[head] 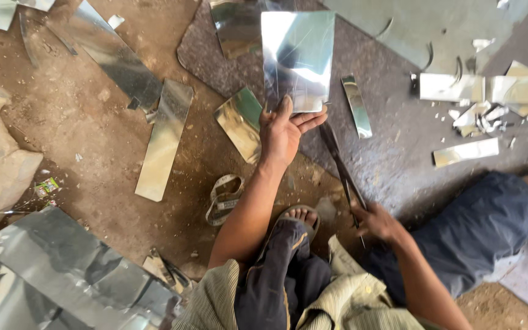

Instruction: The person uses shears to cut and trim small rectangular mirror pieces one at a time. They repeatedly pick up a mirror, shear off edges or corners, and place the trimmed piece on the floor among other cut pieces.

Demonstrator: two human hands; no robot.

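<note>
Gripping the lower edge of a shiny rectangular metal sheet (297,58), my left hand (283,131) has its thumb on the near face and its fingers spread beneath, so the sheet stands tilted up toward me with its reflective face readable, probably for inspection. My right hand (379,221) is closed round the handles of a pair of long dark shears (339,166), whose blades point up toward the bottom corner of the sheet; I judge this keeps the tool ready at the edge without touching it, though whether the tips touch the sheet I cannot tell. Both hands work over a dark mat (392,153) laid on the dirt floor (93,122). On the mat's right part lie cut strips (464,151) and small offcuts (481,116), well apart from the held sheet. A narrow strip (357,105) lies just beside the sheet's right edge. At the mat's left border rests a bent piece (241,123), touching my wrist side. Off the mat, a long strip (165,139) lies on the dirt, and a stack of large sheets (56,275) occupies the lower left corner. My sandalled foot (300,217) rests between my arms.
</note>
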